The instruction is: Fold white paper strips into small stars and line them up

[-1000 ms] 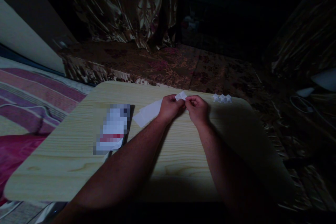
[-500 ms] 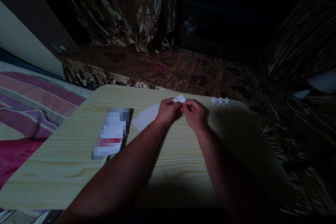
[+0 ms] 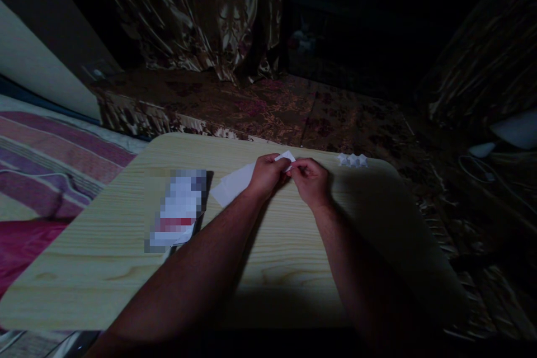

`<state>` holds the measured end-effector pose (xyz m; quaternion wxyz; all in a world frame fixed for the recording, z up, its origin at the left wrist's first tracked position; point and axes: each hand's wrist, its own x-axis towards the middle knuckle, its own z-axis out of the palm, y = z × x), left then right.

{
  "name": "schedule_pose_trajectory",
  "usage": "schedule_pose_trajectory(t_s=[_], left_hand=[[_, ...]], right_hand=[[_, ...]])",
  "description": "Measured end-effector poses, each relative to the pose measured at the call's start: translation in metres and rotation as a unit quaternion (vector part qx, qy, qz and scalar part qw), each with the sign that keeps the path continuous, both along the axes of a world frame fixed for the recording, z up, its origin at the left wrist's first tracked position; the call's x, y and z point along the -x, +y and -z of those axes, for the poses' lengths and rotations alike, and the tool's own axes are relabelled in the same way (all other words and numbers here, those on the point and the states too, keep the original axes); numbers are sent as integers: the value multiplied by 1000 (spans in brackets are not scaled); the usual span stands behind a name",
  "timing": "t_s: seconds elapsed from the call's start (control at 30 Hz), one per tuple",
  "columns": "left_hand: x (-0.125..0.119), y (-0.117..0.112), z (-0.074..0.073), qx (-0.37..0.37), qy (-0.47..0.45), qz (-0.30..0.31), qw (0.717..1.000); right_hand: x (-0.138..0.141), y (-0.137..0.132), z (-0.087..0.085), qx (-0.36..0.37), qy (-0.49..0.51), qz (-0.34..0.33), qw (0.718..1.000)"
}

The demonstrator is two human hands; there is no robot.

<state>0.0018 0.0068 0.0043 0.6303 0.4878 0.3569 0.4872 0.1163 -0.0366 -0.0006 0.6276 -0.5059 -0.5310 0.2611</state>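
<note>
A small folded piece of white paper (image 3: 287, 155) is held up between my two hands above the far side of the table. My left hand (image 3: 267, 174) grips it from the left, thumb across its lower part. The fingertips of my right hand (image 3: 311, 179) pinch its lower right corner. Flat white paper sheets (image 3: 235, 183) lie on the table, partly hidden by my left hand and forearm. Beyond my right hand, small folded white paper shapes (image 3: 353, 160) stand side by side in a row near the far edge.
The light wood table (image 3: 285, 263) has rounded corners. A blurred-out flat object (image 3: 178, 210) lies on its left part. A bed with striped cloth (image 3: 42, 162) is at the left. Behind the table are a patterned covered ledge (image 3: 260, 103) and curtains (image 3: 235, 11). The right side is dark.
The folded paper has tilted slightly between my fingers, and my left thumb now lies a little differently across it. The view has shifted very slightly. The other items stay in place.
</note>
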Motion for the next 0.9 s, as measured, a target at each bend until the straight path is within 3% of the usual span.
schedule_pose_trajectory(t_s=[0.3, 0.7, 0.9], left_hand=[[0, -4, -5, 7, -27, -1, 1000], [-1, -5, -1, -36, 1, -18, 999], [-1, -3, -1, -1, -4, -6, 1000]], right_hand=[[-7, 5, -7, 90, 117, 1, 989], [-9, 7, -2, 106, 86, 1, 991], [-10, 7, -4, 124, 79, 10, 989]])
